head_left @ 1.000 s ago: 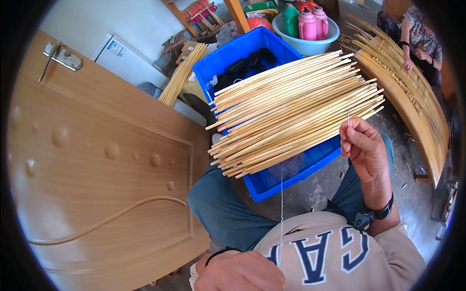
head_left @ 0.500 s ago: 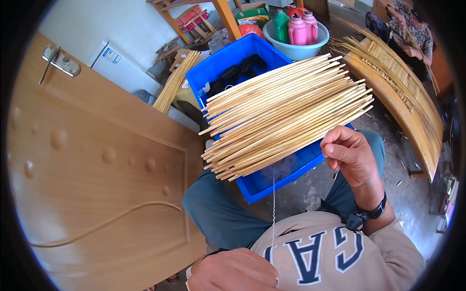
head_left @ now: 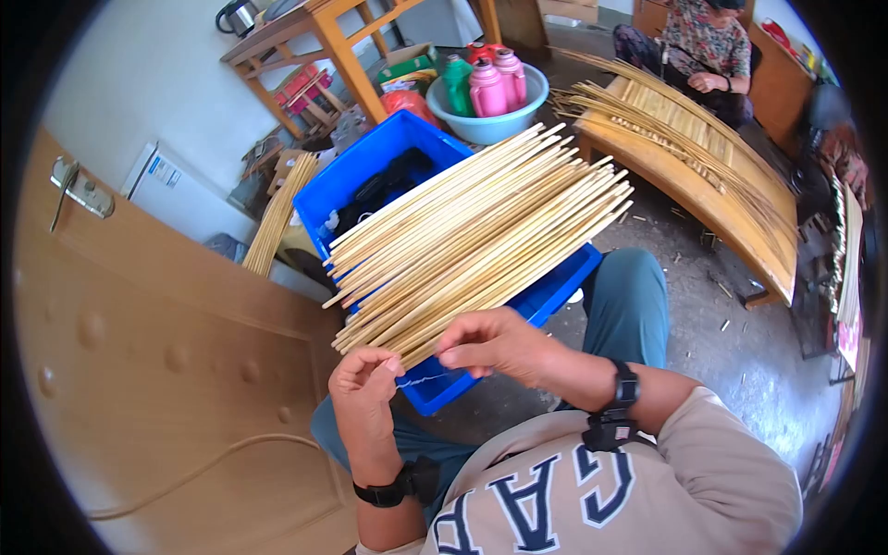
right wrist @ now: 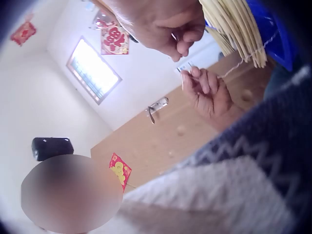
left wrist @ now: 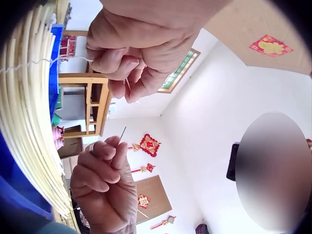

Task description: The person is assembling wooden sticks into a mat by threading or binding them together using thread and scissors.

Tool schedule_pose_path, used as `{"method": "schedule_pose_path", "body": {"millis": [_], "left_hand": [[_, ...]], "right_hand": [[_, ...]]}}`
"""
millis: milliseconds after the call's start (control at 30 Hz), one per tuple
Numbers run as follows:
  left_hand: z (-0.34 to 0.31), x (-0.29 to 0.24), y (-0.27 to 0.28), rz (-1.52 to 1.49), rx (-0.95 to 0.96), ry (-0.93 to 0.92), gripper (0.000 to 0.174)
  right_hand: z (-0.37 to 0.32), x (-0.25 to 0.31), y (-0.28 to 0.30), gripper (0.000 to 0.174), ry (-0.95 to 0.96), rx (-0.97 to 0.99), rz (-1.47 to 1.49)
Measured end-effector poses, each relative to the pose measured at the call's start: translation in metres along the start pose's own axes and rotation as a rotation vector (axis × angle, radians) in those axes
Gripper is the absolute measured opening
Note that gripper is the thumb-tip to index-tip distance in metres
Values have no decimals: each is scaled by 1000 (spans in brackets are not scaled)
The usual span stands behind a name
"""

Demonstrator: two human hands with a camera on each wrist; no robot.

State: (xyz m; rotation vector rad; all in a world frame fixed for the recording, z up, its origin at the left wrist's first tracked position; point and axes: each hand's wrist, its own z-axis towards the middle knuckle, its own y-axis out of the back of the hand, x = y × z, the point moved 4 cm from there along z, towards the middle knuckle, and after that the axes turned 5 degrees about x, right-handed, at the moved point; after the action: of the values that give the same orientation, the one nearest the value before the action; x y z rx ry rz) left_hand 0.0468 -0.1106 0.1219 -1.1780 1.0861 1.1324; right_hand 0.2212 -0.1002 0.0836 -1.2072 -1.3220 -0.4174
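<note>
1. Dozens of rods make up the fan of long pale wooden sticks (head_left: 472,240). It lies slantwise across the top of the blue plastic crate (head_left: 546,296), and its near end juts past the crate's front edge toward the seated person's lap.
2. A thin white thread (head_left: 421,379) leaves that near end, just in front of the crate, and runs to the left hand (head_left: 363,384), which pinches it between thumb and forefinger.
3. The right hand (head_left: 495,344) sits just beside the left, under the stick ends, with its fingers curled. It grips a slim steel needle (left wrist: 120,134) whose tip pokes out past the fingertips.
4. To my eye the work is lacing the sticks, and this is the needle step: thread and needle are held close, as if for threading. The next move would call for steady hands. The thread end must be lined up with the needle's eye without tugging the fan off the crate.
5. Only the left wrist view shows the needle; from the head it is lost among the right hand's fingers. The right wrist view shows best how the thread runs from the left hand up to the stick ends.
6. Behind the crate stands a pale blue plastic basin (head_left: 490,129) holding pink and green bottles. Left of the crate lies a brown wooden door panel (head_left: 166,370). Right of the crate, another person sits at a low curved wooden bench (head_left: 712,217) strewn with more sticks.
</note>
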Motion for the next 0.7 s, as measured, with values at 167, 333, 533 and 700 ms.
{"method": "schedule_pose_path", "body": {"millis": [167,333,533,700], "left_hand": [[-14,38,8,18,-53,178,2],[-25,52,-4,17,-58,140,3],[-22,52,-9,3,-49,95,2],[-26,44,-14,181,51,113,4]], "right_hand": [[17,-23,-18,22,78,134,60],[14,-25,-19,16,191,92,-205],[5,-12,-11,13,508,-74,-543],[-1,-9,-8,12,521,-53,-780]]}}
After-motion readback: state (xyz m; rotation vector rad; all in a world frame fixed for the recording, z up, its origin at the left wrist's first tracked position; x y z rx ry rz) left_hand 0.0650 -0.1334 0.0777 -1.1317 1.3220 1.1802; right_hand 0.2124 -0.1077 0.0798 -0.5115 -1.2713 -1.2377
